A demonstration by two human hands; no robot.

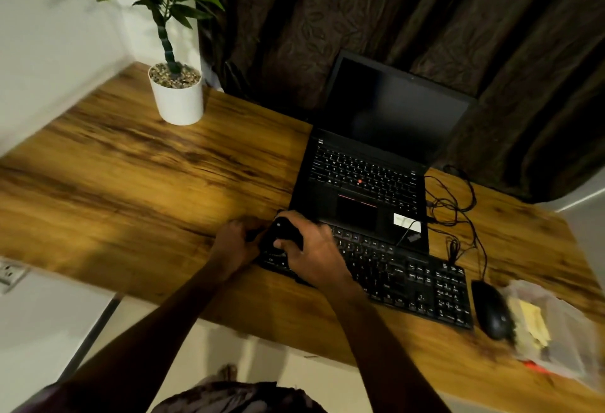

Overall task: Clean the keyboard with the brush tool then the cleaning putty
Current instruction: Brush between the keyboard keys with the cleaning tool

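Note:
A black external keyboard [409,281] lies on the wooden desk [137,176] in front of an open black laptop [366,180]. Over the keyboard's left end my right hand [314,252] grips a black brush tool [280,232]. My left hand [234,242] is at the keyboard's left edge, fingers curled close to the tool; whether it holds the tool or the keyboard edge is hidden by blur. At the desk's right end lies a clear plastic bag [556,324] with yellowish contents; I cannot tell whether it is the putty.
A black mouse [491,309] sits right of the keyboard, its cables [458,212] looping beside the laptop. A potted plant in a white pot [178,98] stands at the back left. Dark curtains hang behind. A wall socket [9,273] is at the left.

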